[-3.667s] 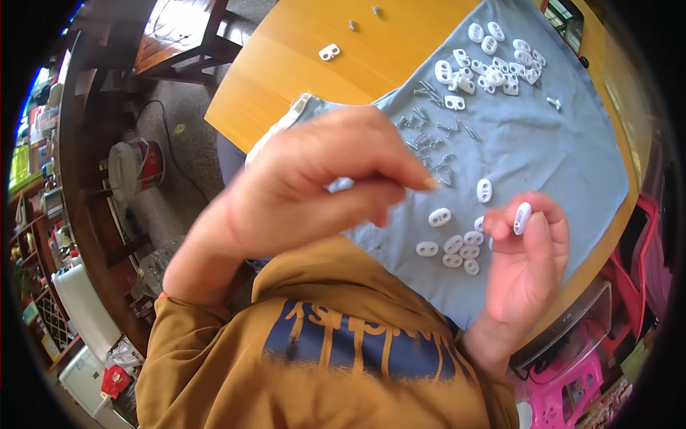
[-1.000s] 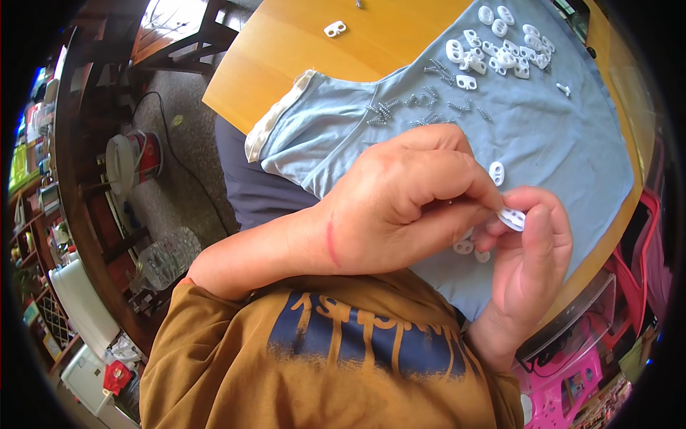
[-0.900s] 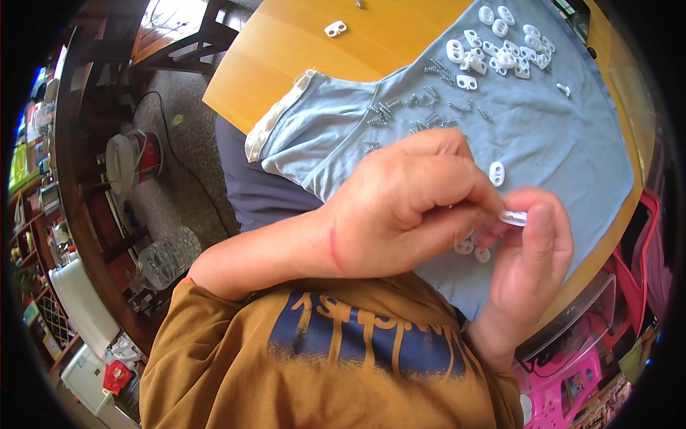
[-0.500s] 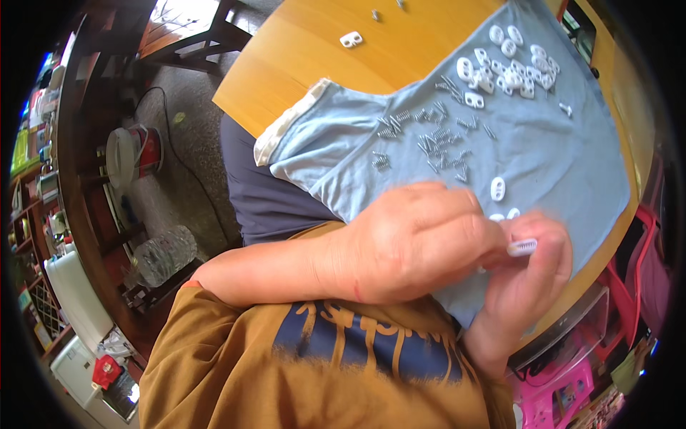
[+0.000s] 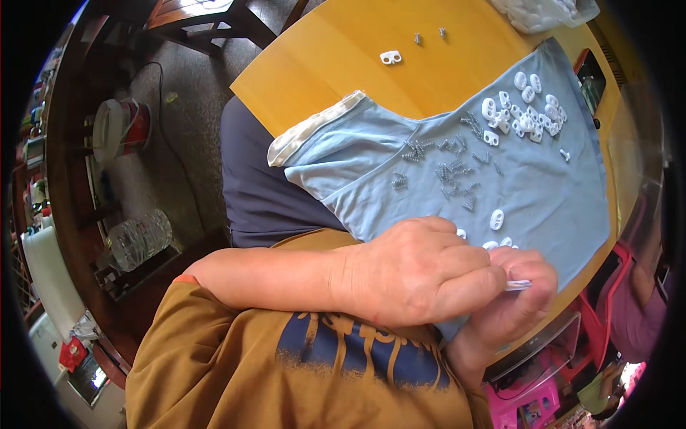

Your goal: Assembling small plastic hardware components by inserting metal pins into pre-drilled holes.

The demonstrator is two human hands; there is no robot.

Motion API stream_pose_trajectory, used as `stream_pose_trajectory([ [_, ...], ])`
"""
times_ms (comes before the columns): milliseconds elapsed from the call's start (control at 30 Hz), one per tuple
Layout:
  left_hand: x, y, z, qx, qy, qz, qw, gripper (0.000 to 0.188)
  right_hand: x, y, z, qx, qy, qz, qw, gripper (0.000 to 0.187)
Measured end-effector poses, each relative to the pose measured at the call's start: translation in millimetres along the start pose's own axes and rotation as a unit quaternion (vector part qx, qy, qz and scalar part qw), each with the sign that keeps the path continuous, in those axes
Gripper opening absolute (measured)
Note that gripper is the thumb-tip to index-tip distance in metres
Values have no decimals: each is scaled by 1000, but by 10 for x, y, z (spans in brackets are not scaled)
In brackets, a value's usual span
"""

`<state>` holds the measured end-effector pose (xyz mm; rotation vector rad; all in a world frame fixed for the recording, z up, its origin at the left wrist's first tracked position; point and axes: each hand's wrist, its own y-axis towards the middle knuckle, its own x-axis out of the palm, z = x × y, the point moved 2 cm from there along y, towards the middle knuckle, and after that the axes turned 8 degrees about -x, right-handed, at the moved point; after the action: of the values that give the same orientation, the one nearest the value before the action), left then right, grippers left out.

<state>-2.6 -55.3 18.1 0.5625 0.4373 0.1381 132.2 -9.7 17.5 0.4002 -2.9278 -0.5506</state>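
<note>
My left hand (image 5: pixel 429 275) is closed, its fingers pinched against a small white plastic cord lock piece (image 5: pixel 519 284). My right hand (image 5: pixel 516 297) is closed around that same piece from the other side; its fingers are partly hidden. Just beyond the hands, several white cord lock pieces (image 5: pixel 496 219) lie on a light blue cloth (image 5: pixel 543 193), some half covered by the fingers. Farther away, small metal coil springs (image 5: pixel 450 171) are scattered on the cloth. A heap of white two-hole cord lock parts (image 5: pixel 529 121) rests toward its far right, near a single white pin-shaped part (image 5: pixel 565 154).
The cloth covers part of a yellow wooden table (image 5: pixel 321 64). A lone white two-hole part (image 5: pixel 391 57) and two springs sit at the far side. A plastic bag of white parts (image 5: pixel 547 11) is at the far right edge. A bucket (image 5: pixel 121 132) and clear bottle (image 5: pixel 139 239) stand left.
My view has shifted, bringing the bag at the far right into sight. Both hands stay together on the white piece, which now shows as a thinner edge between the fingers.
</note>
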Motion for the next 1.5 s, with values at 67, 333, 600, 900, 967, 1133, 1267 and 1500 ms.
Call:
stream_pose_trajectory([
  [67,0,-10,-16,-27,-24,-2,999,21,3,6,17,-2,-4,-11,1000,38],
  [333,67,21,-11,-147,-128,-22,981,18,-52,31,-3,5,-46,-26,999,37],
  [600,40,72,12,-308,-279,-95,904,8,-92,42,-43,15,-64,-11,998,34],
  [900,48,89,5,-354,-332,-108,868,8,-62,50,-53,125,25,19,992,31],
  [967,51,80,-2,-383,-387,-104,832,9,-56,47,-59,139,35,29,989,31],
  [1133,70,71,-33,-417,-472,-101,770,11,-47,47,-71,161,43,38,985,31],
  [1267,36,85,-40,-452,-496,-112,733,12,-52,9,-69,157,33,45,986,29],
  [1500,-101,70,-4,-375,-263,-127,880,7,-69,24,-30,186,18,36,982,19],
])
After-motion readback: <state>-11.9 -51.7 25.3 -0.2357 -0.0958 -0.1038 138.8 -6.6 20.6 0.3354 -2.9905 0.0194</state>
